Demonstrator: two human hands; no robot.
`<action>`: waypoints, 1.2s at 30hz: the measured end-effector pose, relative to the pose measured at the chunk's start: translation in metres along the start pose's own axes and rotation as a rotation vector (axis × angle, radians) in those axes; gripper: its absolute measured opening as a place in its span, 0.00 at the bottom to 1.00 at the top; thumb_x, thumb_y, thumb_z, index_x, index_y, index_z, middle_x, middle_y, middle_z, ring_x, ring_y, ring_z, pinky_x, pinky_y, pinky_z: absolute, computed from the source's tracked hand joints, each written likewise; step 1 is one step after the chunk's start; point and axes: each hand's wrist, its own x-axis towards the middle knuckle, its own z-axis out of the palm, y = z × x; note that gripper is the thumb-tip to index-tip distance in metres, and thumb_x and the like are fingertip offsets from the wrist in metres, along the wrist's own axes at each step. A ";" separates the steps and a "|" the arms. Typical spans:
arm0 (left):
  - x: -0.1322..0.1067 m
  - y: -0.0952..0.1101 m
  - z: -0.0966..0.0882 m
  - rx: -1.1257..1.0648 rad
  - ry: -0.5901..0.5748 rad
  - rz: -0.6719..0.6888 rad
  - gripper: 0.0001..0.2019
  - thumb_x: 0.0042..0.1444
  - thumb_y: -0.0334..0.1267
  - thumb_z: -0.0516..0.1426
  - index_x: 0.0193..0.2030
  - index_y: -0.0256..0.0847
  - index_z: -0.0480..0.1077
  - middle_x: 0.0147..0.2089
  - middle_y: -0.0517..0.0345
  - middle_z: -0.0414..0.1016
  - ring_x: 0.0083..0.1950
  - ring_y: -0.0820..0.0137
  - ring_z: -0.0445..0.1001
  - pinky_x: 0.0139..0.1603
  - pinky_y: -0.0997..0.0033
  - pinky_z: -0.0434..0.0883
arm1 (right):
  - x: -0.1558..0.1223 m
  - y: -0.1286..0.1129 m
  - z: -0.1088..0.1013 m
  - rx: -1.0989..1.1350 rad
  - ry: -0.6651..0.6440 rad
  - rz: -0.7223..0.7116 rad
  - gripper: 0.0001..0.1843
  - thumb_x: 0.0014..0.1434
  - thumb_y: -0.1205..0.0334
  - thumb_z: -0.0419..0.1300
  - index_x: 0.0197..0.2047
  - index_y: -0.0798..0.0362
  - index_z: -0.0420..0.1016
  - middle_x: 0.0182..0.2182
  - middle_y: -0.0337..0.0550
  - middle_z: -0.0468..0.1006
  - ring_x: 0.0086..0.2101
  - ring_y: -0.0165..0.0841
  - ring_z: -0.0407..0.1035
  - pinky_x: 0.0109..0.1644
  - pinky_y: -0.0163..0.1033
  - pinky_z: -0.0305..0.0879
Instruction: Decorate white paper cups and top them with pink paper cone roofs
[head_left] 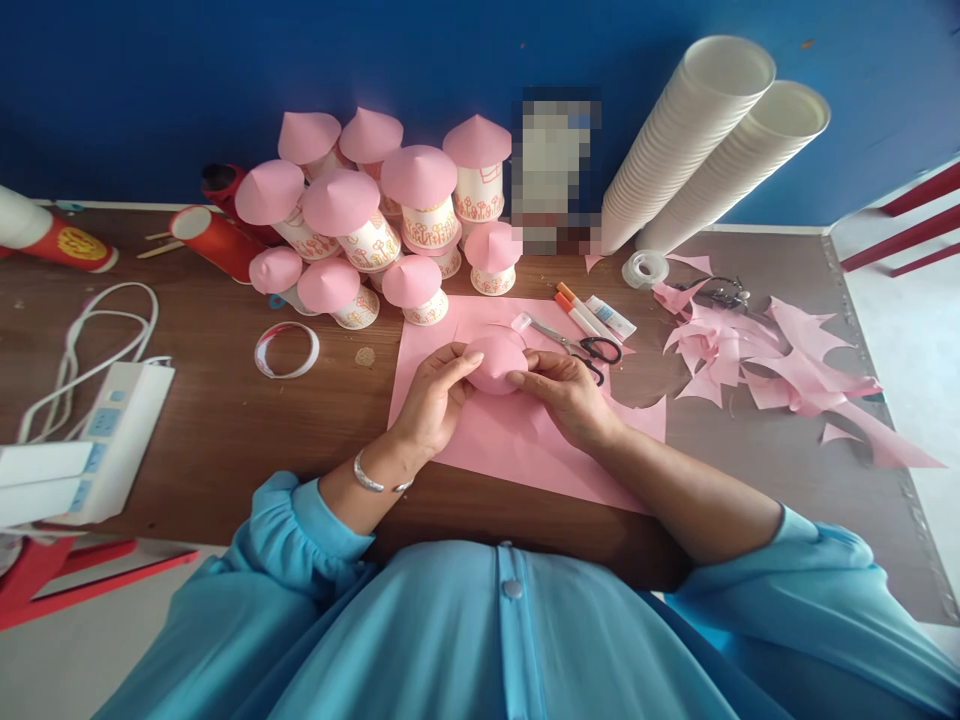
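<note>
Between my two hands is a small pink paper cone [496, 364], held above a large pink paper sheet [525, 455]. My left hand [439, 395] pinches its left edge, thumb on top. On the other edge, my right hand [570, 395] grips the cone between thumb and fingers. Just beyond my right hand lie scissors [570, 342] with black handles, a white glue tube [611, 317] and orange-and-white markers [577, 310]. Paper cups with drawn flowers and pink cone roofs [418, 180] stand in a group farther back.
Two tall stacks of white paper cups [690, 130] lean at the blue wall. Pink paper scraps [780, 350] lie at right, near a clear tape roll [645, 268]. A white tape ring [286, 350] and a power strip [120, 440] with its cable are at left.
</note>
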 end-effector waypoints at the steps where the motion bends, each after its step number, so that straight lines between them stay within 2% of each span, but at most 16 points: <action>1: 0.000 0.000 0.000 0.009 0.001 0.003 0.10 0.52 0.41 0.69 0.31 0.40 0.74 0.33 0.60 0.79 0.40 0.68 0.77 0.45 0.69 0.72 | 0.000 0.000 -0.001 0.003 -0.014 0.007 0.15 0.53 0.49 0.75 0.32 0.51 0.82 0.31 0.37 0.78 0.35 0.32 0.67 0.43 0.38 0.62; 3: 0.000 0.000 0.000 0.019 0.000 0.011 0.10 0.52 0.42 0.69 0.31 0.40 0.74 0.32 0.60 0.78 0.42 0.65 0.77 0.45 0.67 0.72 | -0.001 0.001 -0.001 0.006 -0.030 0.009 0.15 0.55 0.48 0.74 0.34 0.51 0.83 0.31 0.37 0.77 0.34 0.32 0.66 0.43 0.38 0.61; 6: 0.000 0.000 0.000 0.008 -0.012 0.017 0.10 0.52 0.42 0.70 0.32 0.40 0.74 0.32 0.60 0.78 0.42 0.65 0.78 0.46 0.66 0.73 | -0.001 0.002 -0.002 0.002 -0.003 -0.021 0.16 0.58 0.48 0.72 0.31 0.52 0.81 0.29 0.36 0.75 0.32 0.30 0.63 0.40 0.37 0.59; 11: -0.001 0.000 0.000 -0.006 -0.024 -0.001 0.10 0.53 0.41 0.69 0.32 0.40 0.75 0.32 0.61 0.78 0.41 0.66 0.78 0.45 0.67 0.73 | 0.000 0.002 -0.003 -0.040 0.050 -0.053 0.18 0.56 0.48 0.74 0.26 0.52 0.77 0.27 0.35 0.72 0.30 0.29 0.61 0.38 0.37 0.57; 15: -0.001 -0.001 0.000 -0.001 -0.017 0.006 0.10 0.52 0.41 0.70 0.32 0.40 0.75 0.32 0.61 0.77 0.39 0.69 0.76 0.44 0.69 0.72 | -0.001 0.000 -0.001 0.009 -0.009 0.008 0.16 0.56 0.47 0.73 0.33 0.51 0.82 0.30 0.37 0.77 0.33 0.31 0.66 0.42 0.38 0.62; 18: -0.001 -0.001 0.001 0.009 -0.020 -0.010 0.11 0.51 0.41 0.71 0.32 0.40 0.76 0.32 0.62 0.77 0.38 0.71 0.74 0.44 0.71 0.71 | -0.001 -0.002 0.002 0.054 -0.042 0.032 0.16 0.53 0.48 0.76 0.37 0.50 0.84 0.33 0.38 0.80 0.36 0.34 0.70 0.47 0.39 0.65; 22: -0.003 -0.001 0.002 0.033 -0.029 -0.046 0.12 0.50 0.43 0.72 0.31 0.39 0.76 0.32 0.61 0.77 0.37 0.71 0.73 0.42 0.71 0.70 | -0.001 -0.005 0.005 0.040 -0.074 0.048 0.16 0.49 0.49 0.78 0.36 0.50 0.86 0.32 0.39 0.81 0.38 0.37 0.72 0.48 0.41 0.67; 28: -0.004 -0.001 0.002 0.062 -0.036 -0.061 0.13 0.49 0.43 0.72 0.30 0.40 0.75 0.31 0.61 0.76 0.36 0.71 0.73 0.42 0.70 0.70 | -0.001 -0.006 0.005 -0.032 -0.032 0.045 0.17 0.47 0.48 0.78 0.29 0.52 0.85 0.30 0.39 0.79 0.36 0.35 0.70 0.45 0.40 0.67; 36: -0.002 -0.002 0.000 0.025 -0.040 -0.058 0.11 0.50 0.41 0.71 0.30 0.40 0.75 0.32 0.62 0.78 0.36 0.71 0.73 0.42 0.71 0.70 | -0.001 -0.007 0.004 0.108 -0.095 0.108 0.17 0.50 0.50 0.78 0.39 0.52 0.87 0.34 0.42 0.85 0.40 0.39 0.76 0.53 0.45 0.70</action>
